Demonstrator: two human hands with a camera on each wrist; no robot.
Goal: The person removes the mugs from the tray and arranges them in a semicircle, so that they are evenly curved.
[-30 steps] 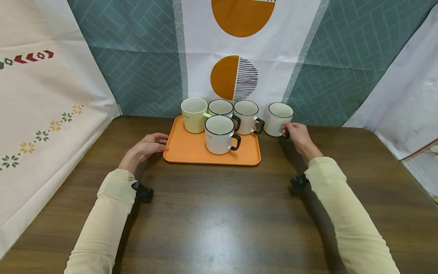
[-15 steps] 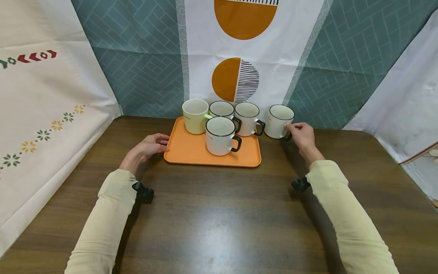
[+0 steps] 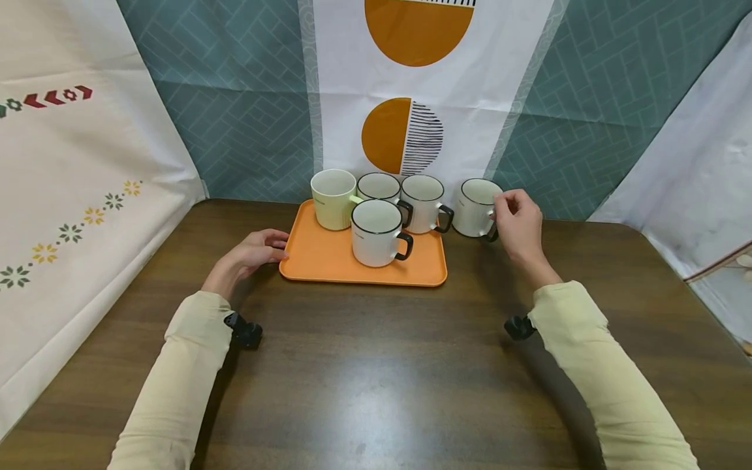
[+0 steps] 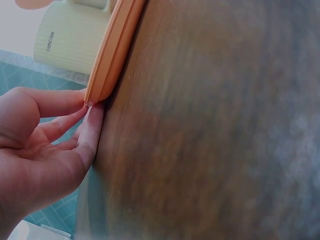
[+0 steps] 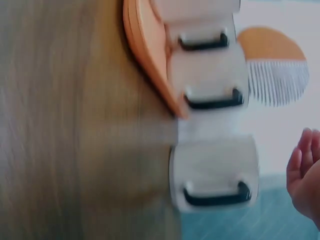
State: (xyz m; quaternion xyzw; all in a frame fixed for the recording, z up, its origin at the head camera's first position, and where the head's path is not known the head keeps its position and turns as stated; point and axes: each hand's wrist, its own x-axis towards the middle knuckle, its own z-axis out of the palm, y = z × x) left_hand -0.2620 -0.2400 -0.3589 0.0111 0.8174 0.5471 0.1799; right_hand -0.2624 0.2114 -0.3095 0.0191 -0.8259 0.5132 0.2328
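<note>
Both arms reach forward over the desk point(image 3: 411, 365), wide apart, pale yellow sleeves ending at the wrists. Left arm point(image 3: 179, 372) on the left side of the desk, slanting forward and inward. Left hand point(image 3: 249, 251) low, thumb and fingers point(image 4: 60, 102) stretched out with slight bend, tips touching the tray point(image 3: 311, 264) at its left edge, by the near corner; gap between thumb and index from above. Right arm point(image 3: 613, 372) on the right side, also slanting inward. Right hand point(image 3: 519, 222) nearer the desk's far edge than the left, fingers point(image 5: 306, 142) loosely bent, close together, nothing held. Right wrist view cuts off most of that hand.
</note>
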